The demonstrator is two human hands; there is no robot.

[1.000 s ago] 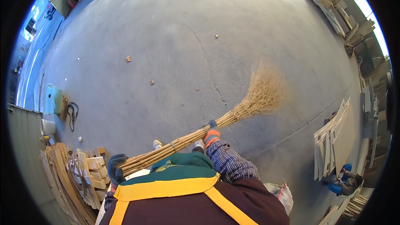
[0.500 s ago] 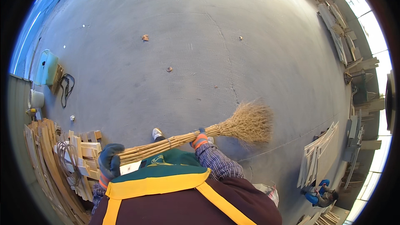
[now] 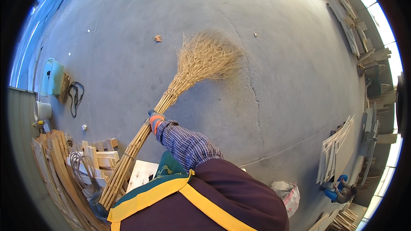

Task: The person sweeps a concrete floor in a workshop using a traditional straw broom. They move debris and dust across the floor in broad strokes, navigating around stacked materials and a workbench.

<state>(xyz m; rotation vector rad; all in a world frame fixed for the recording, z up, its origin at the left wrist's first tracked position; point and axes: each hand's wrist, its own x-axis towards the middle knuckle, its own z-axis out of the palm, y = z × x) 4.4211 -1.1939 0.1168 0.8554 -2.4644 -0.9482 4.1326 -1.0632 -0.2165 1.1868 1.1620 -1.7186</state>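
Note:
A long straw broom (image 3: 207, 59) slants across the floor, its handle of bound sticks running from the lower left to a wide brush head at the upper middle. My right hand (image 3: 156, 120), in a grey and orange work glove, is closed round the middle of the handle. At the handle's lower end my left hand (image 3: 99, 207) is wrapped on the sticks; its dark glove shows only in part beside my apron. Blur softens the bristle tips. Close beyond the brush head lies a small brown scrap (image 3: 158, 38).
Wood offcuts (image 3: 60, 154) and a coiled cable (image 3: 81, 167) are heaped at my left. Behind them stand a white bucket (image 3: 43, 111) and a pale blue container (image 3: 52, 77). Boards (image 3: 336, 149) lean at the right, near a crouching person (image 3: 339, 189). A white sack (image 3: 286, 196) lies behind my right arm.
The broom has swung from pointing right to pointing forward, its head sweeping far and left. My right hand has gone forward and left, my left hand back toward my body.

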